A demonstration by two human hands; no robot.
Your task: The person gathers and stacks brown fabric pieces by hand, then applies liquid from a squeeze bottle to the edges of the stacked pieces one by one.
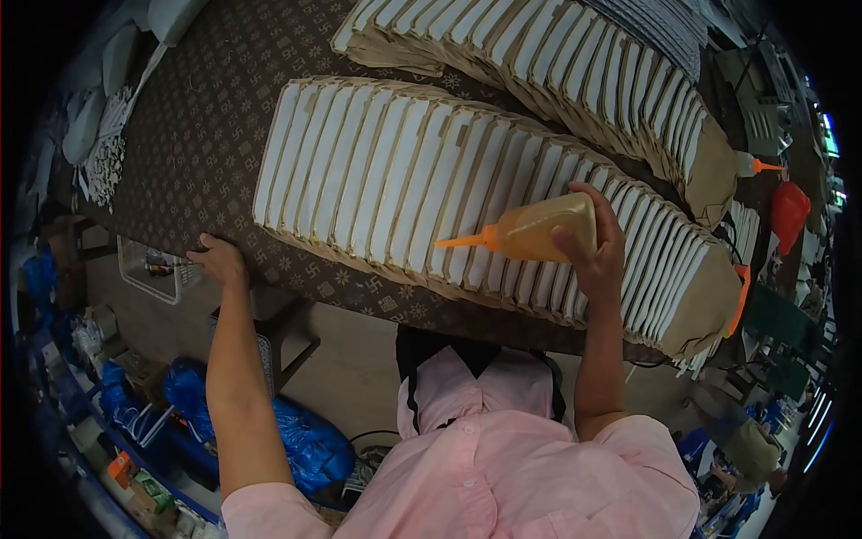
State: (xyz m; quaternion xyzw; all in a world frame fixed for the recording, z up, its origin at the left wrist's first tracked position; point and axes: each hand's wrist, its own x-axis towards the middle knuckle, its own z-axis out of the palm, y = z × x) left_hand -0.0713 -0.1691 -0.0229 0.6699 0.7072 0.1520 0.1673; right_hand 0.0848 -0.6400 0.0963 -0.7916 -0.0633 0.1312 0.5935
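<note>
At far left, a white basket point(176, 293) sits below the table point(206, 135), partly hidden by its edge. The left hand point(220, 260) lies at that edge, unclenched and holding no loose item; its fingertips are hard to make out. Next comes the front stack point(359, 171), fanned out rightward, white strips up. Over its middle is the bottle point(548, 228), its long axis nearly level across the view, orange nozzle point(462, 240) pointing left and dipping slightly. Whether the tip touches the strips, I cannot tell. The right hand point(597, 238) grasps the bottle round its base end, covering part of it; some fingers are hidden behind. Beyond, the back stack point(575, 58) is cut off at the top. At far right, a second bottle point(745, 164) shows only partly, its orange tip pointing right.
</note>
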